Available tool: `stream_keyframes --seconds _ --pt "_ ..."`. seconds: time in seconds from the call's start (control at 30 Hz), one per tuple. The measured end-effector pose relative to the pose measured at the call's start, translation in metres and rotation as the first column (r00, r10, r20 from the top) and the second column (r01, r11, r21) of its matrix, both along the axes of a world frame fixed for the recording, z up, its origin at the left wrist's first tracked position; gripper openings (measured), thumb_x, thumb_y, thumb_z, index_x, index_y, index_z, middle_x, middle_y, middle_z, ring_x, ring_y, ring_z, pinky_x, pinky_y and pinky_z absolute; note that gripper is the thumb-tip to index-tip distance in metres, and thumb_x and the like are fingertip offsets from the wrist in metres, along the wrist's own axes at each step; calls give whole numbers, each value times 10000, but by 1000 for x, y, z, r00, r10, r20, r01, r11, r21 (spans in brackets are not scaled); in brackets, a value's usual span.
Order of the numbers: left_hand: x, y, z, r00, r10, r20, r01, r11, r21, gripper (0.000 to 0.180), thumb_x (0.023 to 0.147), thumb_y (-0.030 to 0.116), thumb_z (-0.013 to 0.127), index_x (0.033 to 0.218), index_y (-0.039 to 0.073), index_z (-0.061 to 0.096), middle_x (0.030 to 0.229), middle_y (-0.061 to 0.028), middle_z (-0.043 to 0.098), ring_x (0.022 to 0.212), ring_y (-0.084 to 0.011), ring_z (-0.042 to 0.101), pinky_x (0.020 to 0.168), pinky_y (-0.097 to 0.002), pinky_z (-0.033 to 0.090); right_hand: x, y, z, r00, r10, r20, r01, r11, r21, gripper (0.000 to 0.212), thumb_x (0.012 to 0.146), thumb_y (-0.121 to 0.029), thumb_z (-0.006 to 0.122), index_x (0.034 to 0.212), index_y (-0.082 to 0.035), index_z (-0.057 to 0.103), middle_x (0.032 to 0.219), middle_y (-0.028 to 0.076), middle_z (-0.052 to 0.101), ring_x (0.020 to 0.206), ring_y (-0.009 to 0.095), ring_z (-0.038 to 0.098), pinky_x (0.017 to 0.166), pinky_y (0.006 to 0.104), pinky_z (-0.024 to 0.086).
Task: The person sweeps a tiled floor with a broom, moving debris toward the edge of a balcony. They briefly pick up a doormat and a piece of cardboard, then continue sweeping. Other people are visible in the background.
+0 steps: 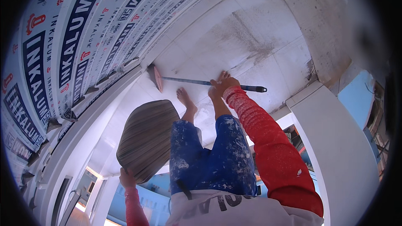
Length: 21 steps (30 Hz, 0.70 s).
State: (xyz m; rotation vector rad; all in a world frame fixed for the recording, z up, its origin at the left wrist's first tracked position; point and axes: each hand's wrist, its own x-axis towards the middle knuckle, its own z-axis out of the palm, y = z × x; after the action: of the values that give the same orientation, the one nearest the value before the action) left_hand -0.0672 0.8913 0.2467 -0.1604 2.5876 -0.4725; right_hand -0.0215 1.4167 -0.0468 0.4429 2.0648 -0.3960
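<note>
In the head view, the right hand (225,86) has its fingers wrapped about the handle of a broom (186,80), close to the dark capped end, which sticks out just to the right of the knuckles. From those fingers the handle runs off to the left, nearly level, to a reddish broom head (158,78) well apart from them, near the foot of a bank of film-wrapped panels (104,37).

The left hand (127,178), lower and farther left, grips the bottom edge of a dark, streaked pan (148,140) with rounded corners (it may be a dustpan, though its shape leaves that uncertain). How those fingers curl behind it cannot be told; the pan itself spreads above and to the right of them, tilted, beside the blue shorts (211,163), which are spattered white.

Just beyond the right fingers shows one bare foot (225,74), partly covered by them; the other foot (184,97) stands to their left, below the handle. Farther up past the same fingers, the pale tiled floor (201,58) carries a dark smear (255,44). Red sleeves (274,152) run back from both hands.
</note>
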Motion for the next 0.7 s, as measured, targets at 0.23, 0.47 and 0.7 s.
stream_keyframes --seconds 0.23,0.47,0.7 --pt "-6 10 -11 997 -82 -16 83 982 172 222 879 253 566 870 34 531 669 -172 620 647 -388 627 556 -466 451 112 358 152 941 88 326 -255 818 515 409 970 -452 369 1368 -362 389 1084 96 657 972 337 637 845 434 518" --pt "-18 69 2 998 60 -36 -40 915 401 181 873 189 593 841 24 524 662 -193 589 635 -406 605 533 -439 431 126 390 304 948 169 271 -314 646 696 371 969 -332 424 1335 -277 452 902 191 664 820 380 649 717 464 528" --pt "-36 126 8 998 -39 -58 60 905 421 189 892 172 569 830 1 517 654 -186 570 580 -374 579 527 -400 425 44 254 147 994 105 31 -109 961 252 337 976 -417 392 1261 -304 534 917 111 688 816 294 675 712 417 559"
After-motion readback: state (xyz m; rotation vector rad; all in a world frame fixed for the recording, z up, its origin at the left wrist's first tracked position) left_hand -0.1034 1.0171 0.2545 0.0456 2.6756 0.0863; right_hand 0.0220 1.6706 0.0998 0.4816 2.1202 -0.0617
